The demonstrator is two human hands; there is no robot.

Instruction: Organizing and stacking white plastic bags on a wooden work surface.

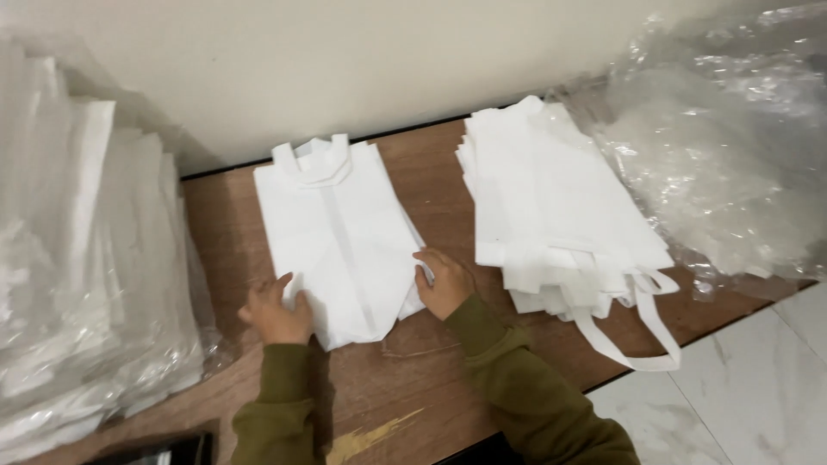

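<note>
Item: white bag point(336, 232), non-woven cloth, lying flat on the wooden table point(413, 379), handles toward the wall, lower corners folded in to a point.
Left hand point(277, 312): fingers curled onto the bag's lower left edge, pinching a fold of cloth; olive sleeve.
Right hand point(443, 282): pressed palm-down on the bag's lower right corner, fingers close together, holding nothing else.
Neighbour, right: stack of white bags point(560, 215), just beside the bag, loose handles hanging past the table's front edge.
Neighbour, far right: crumpled clear plastic wrap point(732, 155), touching the stack.
Neighbour, left: wrapped bundle of bags point(77, 258), well apart from the hands.
Risk, fold: the thin cloth looks springy; a lifted hand could let the corners open again.
Risk, alignment: uneven pressure between the two hands could skew the crease off the centre seam.
Risk, stack: the right sleeve sits near the overhanging handles; a snag could drag the stack askew or off the edge.
</note>
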